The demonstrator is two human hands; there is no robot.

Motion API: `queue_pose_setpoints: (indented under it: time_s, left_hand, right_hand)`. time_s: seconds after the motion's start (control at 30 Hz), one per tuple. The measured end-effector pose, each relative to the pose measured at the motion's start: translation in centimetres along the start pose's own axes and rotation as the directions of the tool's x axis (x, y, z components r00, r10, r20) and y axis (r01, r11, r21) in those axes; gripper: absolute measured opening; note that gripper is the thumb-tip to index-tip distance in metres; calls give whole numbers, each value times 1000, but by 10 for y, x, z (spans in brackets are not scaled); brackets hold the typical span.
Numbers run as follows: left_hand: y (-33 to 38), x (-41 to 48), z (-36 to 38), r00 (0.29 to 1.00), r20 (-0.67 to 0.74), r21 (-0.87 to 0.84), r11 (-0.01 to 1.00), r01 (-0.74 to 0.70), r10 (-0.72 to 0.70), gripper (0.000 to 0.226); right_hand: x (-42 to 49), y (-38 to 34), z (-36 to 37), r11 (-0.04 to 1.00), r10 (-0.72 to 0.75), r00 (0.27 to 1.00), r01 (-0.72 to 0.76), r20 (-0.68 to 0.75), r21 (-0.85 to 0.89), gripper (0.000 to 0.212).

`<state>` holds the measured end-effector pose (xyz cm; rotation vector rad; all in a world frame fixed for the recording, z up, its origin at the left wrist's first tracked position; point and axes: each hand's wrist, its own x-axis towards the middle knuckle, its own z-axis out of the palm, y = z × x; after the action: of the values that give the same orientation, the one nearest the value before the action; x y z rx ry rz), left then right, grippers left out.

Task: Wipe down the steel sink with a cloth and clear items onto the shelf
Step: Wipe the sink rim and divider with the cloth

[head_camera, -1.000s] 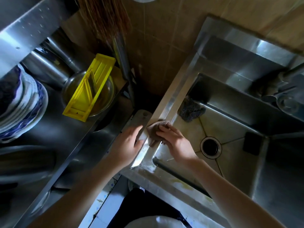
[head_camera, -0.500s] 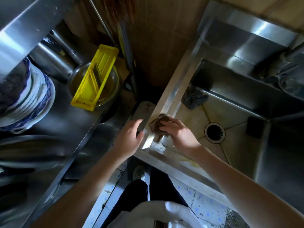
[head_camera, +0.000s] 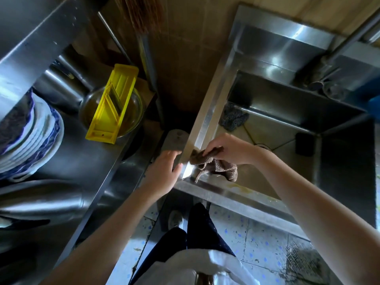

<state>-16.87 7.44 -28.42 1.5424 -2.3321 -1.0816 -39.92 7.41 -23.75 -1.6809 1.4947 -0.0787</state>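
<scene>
- The steel sink (head_camera: 207, 112) fills the right side of the view.
- The steel shelf (head_camera: 82, 153) stands to its left, with a narrow gap between them.
- A stack of blue-and-white plates (head_camera: 35, 136) sits on the shelf's left part.
- A yellow slicer (head_camera: 114, 103) lies tilted across a metal bowl (head_camera: 134, 114) at the shelf's back.
- The left hand (head_camera: 164, 171), fingers loosely straight, rests against the outside of the sink's near-left corner.
- The right hand (head_camera: 232, 149) curls its fingers round the brown cloth (head_camera: 218, 165), which is bunched on that corner's rim.
- A dark scouring pad (head_camera: 233, 117) sits in the basin's far-left corner.

Head-worn camera looks steeply down, close over sink (head_camera: 206, 120) corner and shelf (head_camera: 82, 161)
</scene>
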Motion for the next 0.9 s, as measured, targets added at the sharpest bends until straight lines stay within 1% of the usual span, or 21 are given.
queue_pose_setpoints:
  time_s: [0.07,0.2,0.33,0.4,0.43,0.5,0.53,0.63,0.73,0.8,0.83,0.9]
  left_hand:
    - [-1,-1,-1,1000,14,-15,1000,-3,4,42]
    - [-2,-5,-2,998,64,-24,999,-24,26,43]
    - [1,-9,-2,997,44,-30,998,-60,62,42]
    - [1,-11,-1,995,42,-28,995,-93,94,38]
    - [0,-11,0,994,50,-18,995,-100,100,37]
    - [0,-12,3,992,56,-2,994,-110,110,38]
    - [0,-12,5,992,51,2,993,-116,115,38]
    - [2,-13,10,993,17,67,991,-116,115,39]
    - [4,-14,11,994,9,110,988,-109,109,39]
    - [4,-15,11,993,15,118,986,-118,117,40]
    - [4,-16,12,993,19,122,985,-122,121,40]
    - [4,-17,12,992,24,128,983,-128,126,40]
  right_hand:
    - [-16,-1,-2,1000,5,999,-4,-39,30,28]
    - [-49,-4,8,992,71,992,-59,-108,110,34]
    - [-72,-12,39,988,92,986,-74,-138,132,35]
    - [-80,-13,59,995,56,983,-40,-173,94,36]
    - [-83,-12,71,999,40,977,-31,-210,45,37]
    - [-90,-8,95,998,47,954,-58,-295,-29,37]
    - [-93,-6,106,997,62,942,-75,-329,-25,37]
    - [-99,-4,134,989,136,907,-104,-398,102,43]
    - [-100,-12,146,963,218,836,-102,-503,248,49]
    - [-99,-20,151,965,238,758,-111,-607,238,45]
    - [-97,-22,153,964,260,712,-157,-652,213,43]
    - [-95,-26,155,933,352,633,-299,-689,203,41]
